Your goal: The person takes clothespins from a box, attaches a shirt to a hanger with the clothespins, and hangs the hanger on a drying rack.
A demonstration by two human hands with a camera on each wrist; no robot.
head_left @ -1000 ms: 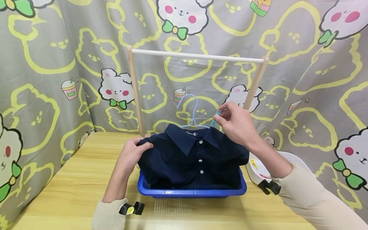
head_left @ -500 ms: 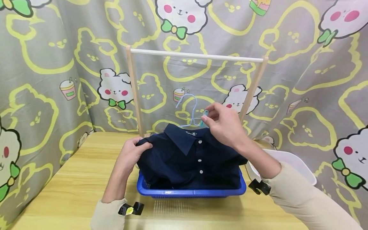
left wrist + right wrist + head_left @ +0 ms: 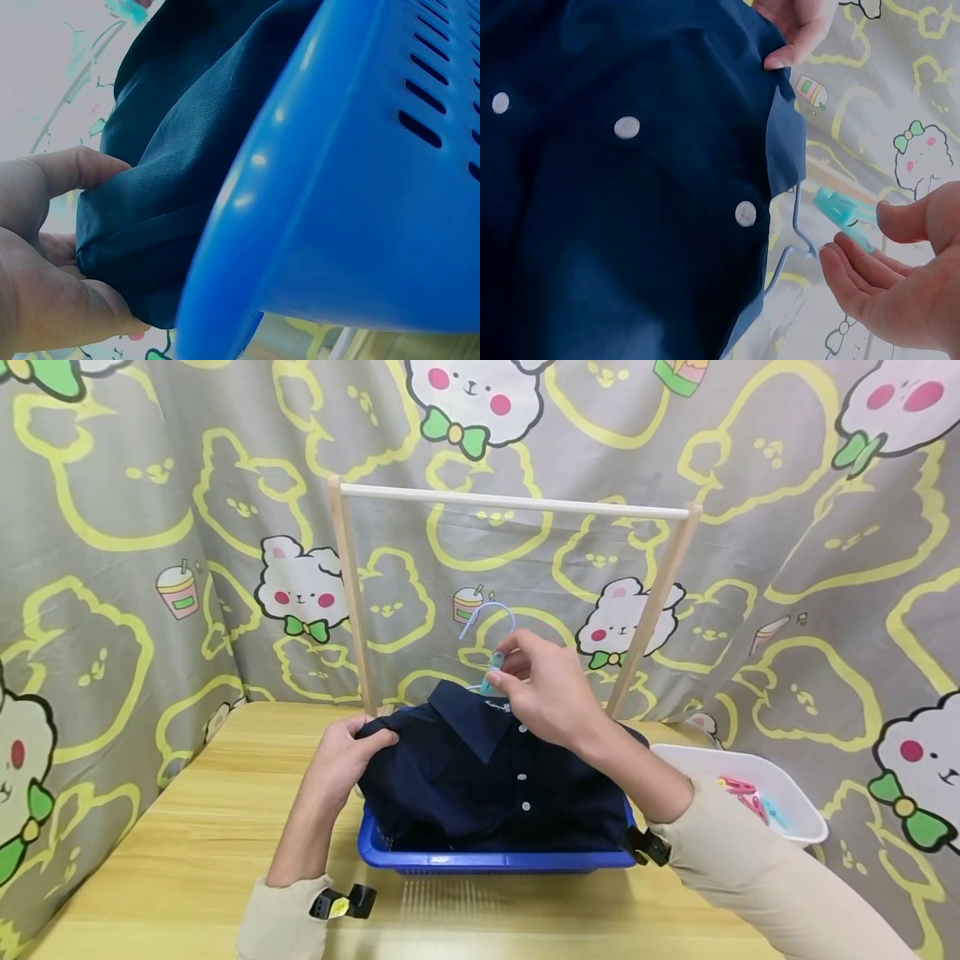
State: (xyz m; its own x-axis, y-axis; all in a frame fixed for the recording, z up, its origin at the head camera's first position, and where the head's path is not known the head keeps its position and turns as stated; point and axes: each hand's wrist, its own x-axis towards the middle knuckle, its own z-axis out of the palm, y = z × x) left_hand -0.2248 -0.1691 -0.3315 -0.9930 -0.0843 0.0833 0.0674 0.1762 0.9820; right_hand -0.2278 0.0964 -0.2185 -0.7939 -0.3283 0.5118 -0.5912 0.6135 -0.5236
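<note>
A dark navy collared shirt [image 3: 442, 793] with white buttons lies over a blue plastic basket [image 3: 495, 862]. From its neck rises the hook of a light blue hanger [image 3: 491, 605]. My left hand [image 3: 345, 756] pinches the shirt's left shoulder; in the left wrist view the thumb [image 3: 82, 166] and fingers grip the folded cloth beside the basket's rim. My right hand [image 3: 551, 689] pinches a turquoise clothespin [image 3: 845, 214] between thumb and fingers. In the head view the clothespin is just above the collar and overlaps the hanger's neck.
A wooden rack with a white rail [image 3: 517, 503] stands behind the basket. At the right is a white tub [image 3: 806, 806] with several pink and blue clothespins [image 3: 752, 800]. A patterned curtain [image 3: 405, 435] surrounds the wooden table [image 3: 180, 835].
My right hand has moved left with the clothespin, from the shirt's right shoulder to the hanger's neck. The tub's clothespins have come into view. My left hand keeps its hold on the shoulder.
</note>
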